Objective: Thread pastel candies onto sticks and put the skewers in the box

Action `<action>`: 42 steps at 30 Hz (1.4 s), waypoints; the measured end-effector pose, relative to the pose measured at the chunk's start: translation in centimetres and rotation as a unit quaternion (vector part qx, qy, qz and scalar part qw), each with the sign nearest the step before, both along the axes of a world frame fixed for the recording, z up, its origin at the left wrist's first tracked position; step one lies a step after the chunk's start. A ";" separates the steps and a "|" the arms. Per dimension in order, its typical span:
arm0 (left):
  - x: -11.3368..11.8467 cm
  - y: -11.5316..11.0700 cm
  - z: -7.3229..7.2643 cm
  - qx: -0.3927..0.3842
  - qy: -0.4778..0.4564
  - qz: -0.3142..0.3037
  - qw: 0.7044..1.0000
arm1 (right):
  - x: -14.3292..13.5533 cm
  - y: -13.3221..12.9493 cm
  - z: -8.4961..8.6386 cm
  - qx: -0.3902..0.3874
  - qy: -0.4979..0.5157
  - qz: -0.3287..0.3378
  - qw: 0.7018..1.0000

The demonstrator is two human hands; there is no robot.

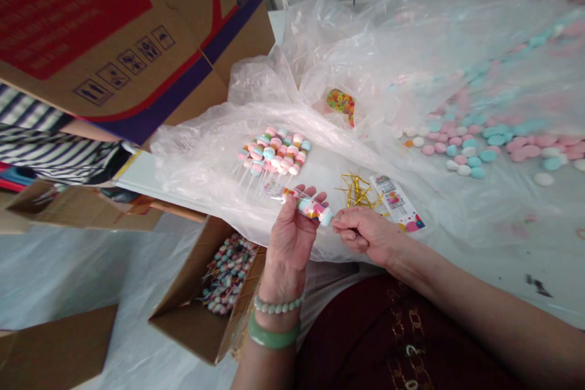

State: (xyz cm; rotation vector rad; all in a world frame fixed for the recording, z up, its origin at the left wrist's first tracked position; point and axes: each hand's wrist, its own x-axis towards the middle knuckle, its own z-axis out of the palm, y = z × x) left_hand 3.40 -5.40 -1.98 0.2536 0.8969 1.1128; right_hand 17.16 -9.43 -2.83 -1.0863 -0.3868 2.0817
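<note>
A candy skewer in a printed clear wrapper point(312, 208) lies across the palm of my left hand point(295, 228), the thumb resting over it. My right hand point(359, 230) is closed in a pinch at the skewer's right end, by the pale blue candy; whatever is between its fingertips is too small to make out. Just beyond my hands sits a pile of unwrapped pink, white and blue candy skewers point(276, 151) on clear plastic. Gold twist ties point(358, 189) lie in a loose heap beside a stack of printed wrappers point(398, 202).
Loose pastel candies point(466, 149) spread over the right side under plastic sheeting. Small colourful rings point(340, 103) show through an opening. A large carton point(137, 30) stands at upper left. Below the table edge, an open box point(183, 311) holds many skewers. Another person's striped sleeve point(59, 149) is at left.
</note>
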 end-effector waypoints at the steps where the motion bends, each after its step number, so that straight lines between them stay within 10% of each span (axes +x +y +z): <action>1: -0.2 0.1 0.0 -0.003 0.016 0.001 1.000 | 0.0 0.0 0.0 -0.002 -0.010 0.002 1.000; 20: -0.7 -0.4 0.6 -0.012 0.157 -0.033 0.987 | -0.6 -0.2 -0.5 0.147 -0.277 -0.016 0.949; 42: -1.8 -0.2 0.3 0.001 0.216 -0.058 0.975 | -0.2 -0.2 -0.4 0.172 -0.299 0.047 0.937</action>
